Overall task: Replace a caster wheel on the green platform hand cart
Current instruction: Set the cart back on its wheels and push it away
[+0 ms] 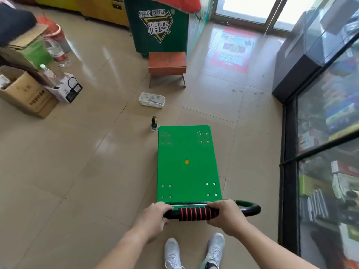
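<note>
Both your hands are wrapped around the handle [194, 213] of the green cart [186, 167]. Left hand [155, 217] grips the black tube just left of the red-striped foam, right hand [226, 215] grips just right of it. Fingers are curled over the bar and nothing else is held.

Cart sits deck-up on the tile, straight ahead of your shoes [172, 251], with its far end pointing at the wooden stool [167, 62].

Progress, my read:
- A loose caster wheel [154, 123] stands on its plate on the floor, just beside the far-left corner of the deck and not mounted.
- I can't tell whether that's the old wheel or the spare.
- All four corners show a four-hole bolt pattern. The far-left holes look darker than the near ones, but it's too small to say whether bolts are in.
- The underside is hidden, so I can't confirm how many casters are fitted.
- The white basket [149, 105] beyond the caster has what looks like a wrench in it, and it's out of reach from where you stand.
- With the deck up and no tool in hand, the wrench work is either not started or already finished. If the swap isn't done, the cart has to be tipped or flipped.

Room:
- Right: the glass display case [320, 152] runs alongside, near the handle's right bend. It's tight, so don't swing that way.
- Left: open tile, with cardboard boxes [29, 100] well apart. That's the best side to tip toward.
- Ahead: caster first, then basket, then stool. Roll forward and the left corner meets the caster.
</note>
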{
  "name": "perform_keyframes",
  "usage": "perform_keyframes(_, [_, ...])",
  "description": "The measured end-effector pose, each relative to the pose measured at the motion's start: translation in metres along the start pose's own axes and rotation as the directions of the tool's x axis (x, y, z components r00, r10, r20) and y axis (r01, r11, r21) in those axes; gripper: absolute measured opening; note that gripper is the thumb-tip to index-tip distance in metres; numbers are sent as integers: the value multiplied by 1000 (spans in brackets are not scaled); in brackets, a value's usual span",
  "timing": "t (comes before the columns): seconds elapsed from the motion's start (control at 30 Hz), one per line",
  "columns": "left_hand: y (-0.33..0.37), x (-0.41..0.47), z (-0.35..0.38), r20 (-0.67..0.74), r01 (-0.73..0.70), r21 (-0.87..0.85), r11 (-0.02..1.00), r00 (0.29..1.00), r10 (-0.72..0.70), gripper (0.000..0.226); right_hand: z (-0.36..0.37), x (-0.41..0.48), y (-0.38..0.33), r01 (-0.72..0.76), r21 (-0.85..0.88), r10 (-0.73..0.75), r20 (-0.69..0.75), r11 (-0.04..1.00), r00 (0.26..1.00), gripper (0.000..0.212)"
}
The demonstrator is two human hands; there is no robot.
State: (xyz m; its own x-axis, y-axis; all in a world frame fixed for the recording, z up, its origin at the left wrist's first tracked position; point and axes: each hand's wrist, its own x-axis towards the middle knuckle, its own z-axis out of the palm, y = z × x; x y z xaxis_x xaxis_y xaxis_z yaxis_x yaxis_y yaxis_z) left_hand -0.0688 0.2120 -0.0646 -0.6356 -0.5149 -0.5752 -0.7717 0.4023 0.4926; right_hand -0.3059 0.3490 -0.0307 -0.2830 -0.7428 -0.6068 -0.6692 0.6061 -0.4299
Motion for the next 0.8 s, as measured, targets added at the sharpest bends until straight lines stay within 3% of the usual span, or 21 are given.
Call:
perform_keyframes(0.07, [19, 2, -1, 55, -32, 13, 999, 998, 31, 49, -1, -1, 3, 15, -7, -15, -12, 1000, 1000, 26])
perform_keyframes(0.17, [50, 5, -1, 30, -50, 48, 998, 998, 49, 65, -12, 1, 10, 50, 7, -49, -41, 999, 998, 60])
perform_keyframes(0.27, [74, 10, -3, 31, -101, 115, 988, 995, 98, 58, -25, 1, 29, 80, -63, -81, -25, 995, 996, 80])
perform_keyframes(0.37, [85, 19, -2, 28, -104, 182, 978, 995, 101, 46, -36, -5, 60, 71, -112, -72, 1, 991, 997, 75])
perform_keyframes(0.57, [93, 33, -2, -49, -30, 314, 949, 998, 48, 42, -36, 17, 68, 138, -153, -149, -62, 979, 987, 39])
perform_keyframes(0.73, [102, 46, -22, -52, 67, 267, 961, 997, -55, 36, -44, 22, 60, 169, -230, -179, -21, 958, 984, 70])
perform_keyframes(0.8, [108, 53, -30, -66, 86, 276, 957, 995, -71, 34, -52, 28, 58, 189, -235, -203, -33, 953, 979, 71])
